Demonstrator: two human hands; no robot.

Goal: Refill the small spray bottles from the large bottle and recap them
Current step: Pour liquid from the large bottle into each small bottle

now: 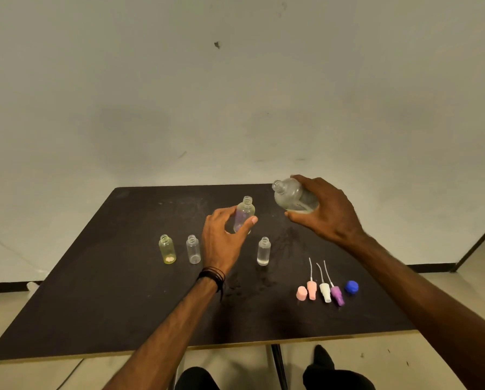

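Holding the large bottle (293, 197) uncapped and tilted above the dark counter (95, 291), the right hand (324, 211) grips its body.
The left hand (221, 237) curls round a purple-tinted small bottle (244, 215) standing just left of it. Three more open small bottles, yellow (167, 249), clear (193, 249) and clear (263, 251), stand nearby; spray caps (324, 291) and a blue cap (351, 286) lie right. No readable labels.

Clear glossy plastic bottles (193, 249); matt, scuffed dark tabletop (95, 291)

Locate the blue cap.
Head view: the blue cap lies on the table's near right, rightmost in the row, just right of the purple spray top.
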